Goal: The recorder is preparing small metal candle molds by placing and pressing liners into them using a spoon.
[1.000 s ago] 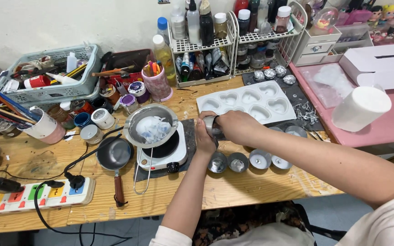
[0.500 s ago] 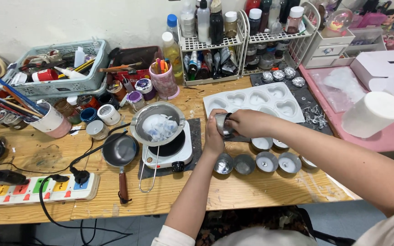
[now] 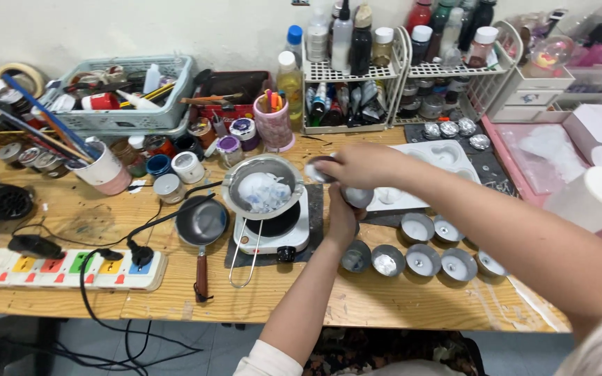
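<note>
With the left hand (image 3: 343,216) gripping a small round metal candle tin (image 3: 358,197) and the right hand (image 3: 357,165) pinching a white wax disc (image 3: 317,169) at three o'clock of the steel melting pot (image 3: 263,186), a slip could drop wax onto the white hotplate (image 3: 273,230).

- Bright, even indoor light falls from above; its source lies outside the frame.
- Shadows are soft and short: a faint one lies under the right forearm on the wooden tabletop (image 3: 71,223).
- Small glints show on the metal strainer (image 3: 263,188) and the foil cups (image 3: 423,261).
- The white cylinder (image 3: 593,198) at the right edge looks slightly overexposed.
- The right hand (image 3: 360,167) is a little soft, possibly from motion blur.
- The wide lens bends the edges: the tabletop's front line curves, and the corner objects stretch.
- The near sleeve at the bottom right is out of focus.
</note>
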